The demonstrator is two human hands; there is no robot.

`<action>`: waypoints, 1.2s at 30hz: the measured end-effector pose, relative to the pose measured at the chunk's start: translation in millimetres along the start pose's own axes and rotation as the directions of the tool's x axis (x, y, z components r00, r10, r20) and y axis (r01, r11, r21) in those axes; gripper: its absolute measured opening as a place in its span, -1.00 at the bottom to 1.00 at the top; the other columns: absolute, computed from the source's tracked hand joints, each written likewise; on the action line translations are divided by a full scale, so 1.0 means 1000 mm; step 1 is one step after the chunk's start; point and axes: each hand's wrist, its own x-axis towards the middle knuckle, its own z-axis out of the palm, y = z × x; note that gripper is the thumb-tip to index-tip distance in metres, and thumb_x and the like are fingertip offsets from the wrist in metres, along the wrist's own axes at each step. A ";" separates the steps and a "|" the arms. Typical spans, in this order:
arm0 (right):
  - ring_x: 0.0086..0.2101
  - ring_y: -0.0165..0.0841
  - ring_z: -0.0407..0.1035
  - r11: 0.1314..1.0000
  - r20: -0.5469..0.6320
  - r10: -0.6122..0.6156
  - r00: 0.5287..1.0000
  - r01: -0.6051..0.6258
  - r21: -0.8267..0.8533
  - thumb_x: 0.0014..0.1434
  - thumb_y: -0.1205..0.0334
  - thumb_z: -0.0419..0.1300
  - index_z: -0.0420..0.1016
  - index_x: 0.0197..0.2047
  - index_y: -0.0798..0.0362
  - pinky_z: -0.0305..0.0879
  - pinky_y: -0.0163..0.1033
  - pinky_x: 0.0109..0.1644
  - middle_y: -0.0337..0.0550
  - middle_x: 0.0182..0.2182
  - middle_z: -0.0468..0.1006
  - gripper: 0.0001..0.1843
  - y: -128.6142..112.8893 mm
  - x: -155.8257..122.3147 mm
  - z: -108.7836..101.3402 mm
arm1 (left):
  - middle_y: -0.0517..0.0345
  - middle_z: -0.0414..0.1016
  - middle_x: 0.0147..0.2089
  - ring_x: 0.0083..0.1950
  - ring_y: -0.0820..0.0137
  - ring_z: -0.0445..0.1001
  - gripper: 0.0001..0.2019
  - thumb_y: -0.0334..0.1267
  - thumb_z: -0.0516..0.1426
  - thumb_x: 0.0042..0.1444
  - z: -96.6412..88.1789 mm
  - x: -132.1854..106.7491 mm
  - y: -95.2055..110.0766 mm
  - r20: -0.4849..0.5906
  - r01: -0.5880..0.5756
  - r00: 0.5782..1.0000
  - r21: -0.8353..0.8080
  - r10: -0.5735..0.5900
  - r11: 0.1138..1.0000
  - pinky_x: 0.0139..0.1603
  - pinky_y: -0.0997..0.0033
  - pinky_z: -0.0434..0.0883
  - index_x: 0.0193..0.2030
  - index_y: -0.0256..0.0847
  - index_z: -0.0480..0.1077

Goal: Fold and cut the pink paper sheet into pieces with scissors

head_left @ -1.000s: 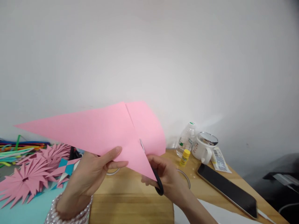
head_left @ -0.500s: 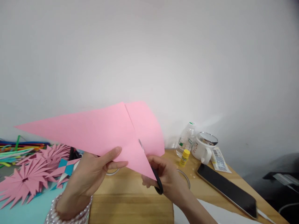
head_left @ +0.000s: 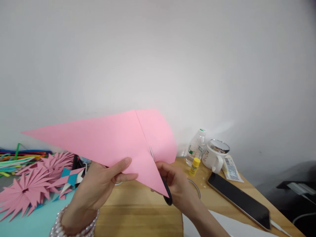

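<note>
A large folded sheet of pink paper (head_left: pixel 103 136) is held up above the wooden table, its long point toward the left. My left hand (head_left: pixel 106 182) pinches its lower edge, thumb on top and other fingers partly hidden beneath. My right hand (head_left: pixel 176 184) is closed round the black handles of a pair of scissors (head_left: pixel 168 193). The blades lie along the crease line, and a short length of metal shows there. To the right of that line a curved pink flap (head_left: pixel 160 135) bends away. The lower corner of the paper hangs near the scissors' handle.
Folded pink paper pinwheel shapes (head_left: pixel 27 189) and coloured pipe cleaners (head_left: pixel 18 161) lie at left. On the right stand a clear bottle (head_left: pixel 196 148), a yellow glue stick (head_left: pixel 195 166) and a white mug (head_left: pixel 212 158). A phone (head_left: pixel 239 200) lies near a white sheet (head_left: pixel 212 223).
The pink paper and my left hand have shifted slightly right. The scissors' blades sit a little lower and closer to the crease line; the right hand has barely moved.
</note>
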 end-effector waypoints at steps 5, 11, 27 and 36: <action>-0.52 -0.48 0.23 0.999 -0.013 0.019 1.000 -0.020 -0.025 -0.27 0.20 0.45 0.49 -0.40 0.09 0.16 -0.40 -0.44 -0.32 -0.60 0.38 -0.67 -0.004 -0.001 0.001 | 0.20 0.56 -0.38 -0.28 0.28 0.55 -0.71 -0.39 0.34 -0.25 0.004 -0.002 0.002 -0.008 -0.014 1.000 -0.022 0.014 1.000 -0.45 0.41 0.57 -0.29 -0.19 0.50; -0.56 -0.51 0.21 0.998 -0.021 0.032 0.999 -0.033 -0.045 -0.27 0.19 0.45 0.47 -0.44 0.10 0.13 -0.41 -0.48 -0.32 -0.61 0.38 -0.68 -0.005 0.000 0.001 | 0.20 0.58 -0.36 -0.26 0.23 0.56 -0.65 -0.41 0.36 -0.30 0.004 -0.002 0.001 -0.038 -0.024 0.999 -0.061 0.021 0.998 -0.49 0.38 0.57 -0.27 -0.17 0.50; -0.60 -0.53 0.21 0.999 -0.047 0.026 0.999 -0.028 -0.040 -0.28 0.17 0.45 0.44 -0.47 0.10 0.13 -0.42 -0.52 -0.34 -0.64 0.38 -0.67 -0.001 0.000 0.001 | 0.19 0.53 -0.42 -0.24 0.22 0.55 -0.82 -0.39 0.35 -0.27 0.004 -0.003 0.003 -0.015 -0.017 1.000 -0.021 0.016 1.000 -0.44 0.38 0.58 -0.46 -0.22 0.47; -0.50 -0.45 0.30 0.999 -0.045 -0.030 0.999 0.028 -0.035 -0.27 0.23 0.46 0.46 -0.35 0.08 0.24 -0.35 -0.39 -0.27 -0.53 0.46 -0.62 0.003 0.000 -0.001 | 0.19 0.56 -0.39 -0.30 0.25 0.56 -0.75 -0.41 0.35 -0.30 0.005 -0.005 0.004 -0.015 0.014 1.000 -0.032 -0.015 0.999 -0.47 0.39 0.57 -0.39 -0.23 0.49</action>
